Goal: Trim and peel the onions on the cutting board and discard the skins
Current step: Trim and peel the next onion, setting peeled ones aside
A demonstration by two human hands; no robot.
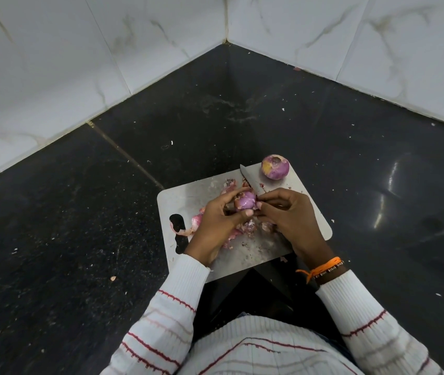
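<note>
Two hands at work over cutting board (185,196). Left hand (215,226) cupping onion (245,200), thumb curled beneath. Right hand (288,212) pinching skin at onion's right side, knife (250,180) apparently clamped in it, blade pointing away. Second onion (275,167) peeled, far corner.

We see our own body from above, in the lower part of the frame. We wear a white ribbed knit sweater (267,350) with thin horizontal stripes, some dark red and some pale pink or grey. The left sleeve (172,309) ends in a plain white ribbed cuff, and the right sleeve (358,318) has the same ribbing and the same stripes. Around our right wrist there is an orange thread band (323,267) with a loose tail, and just under it a dark band (329,272) with small light markings that we cannot read.
</note>
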